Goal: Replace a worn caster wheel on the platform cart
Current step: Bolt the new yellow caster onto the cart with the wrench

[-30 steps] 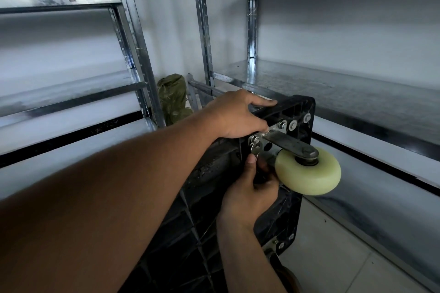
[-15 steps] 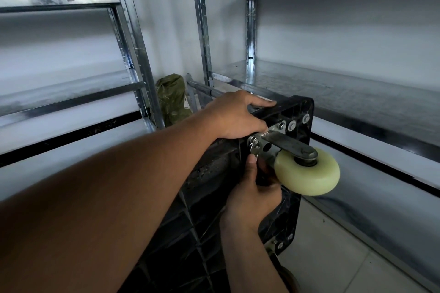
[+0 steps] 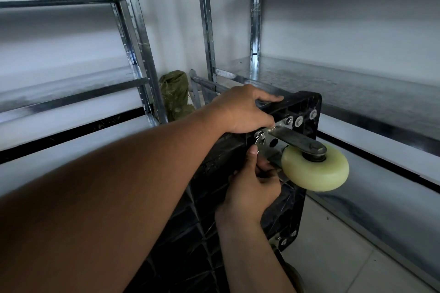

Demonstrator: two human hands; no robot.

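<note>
The black platform cart (image 3: 238, 209) stands tipped on its edge, ribbed underside toward me. A caster with a cream wheel (image 3: 315, 171) and a grey metal fork (image 3: 297, 141) is bolted at the cart's upper corner. My left hand (image 3: 245, 109) grips the cart's top edge just above the caster's mounting plate (image 3: 266, 139). My right hand (image 3: 252, 183) is under the plate, fingers curled round the caster's lower bracket, thumb pointing up at the plate. What my right fingers pinch is hidden.
Galvanised shelving stands at the left (image 3: 71, 88) and at the right (image 3: 345, 83), close behind the cart. A green bag (image 3: 176, 95) and the cart's metal handle tube (image 3: 207, 83) sit in the corner. Another caster plate (image 3: 284, 240) is at the cart's lower corner, over tiled floor (image 3: 333, 245).
Almost nothing has moved. My right thumb has crept slightly upward toward the mounting plate; my left hand keeps the same hold.
</note>
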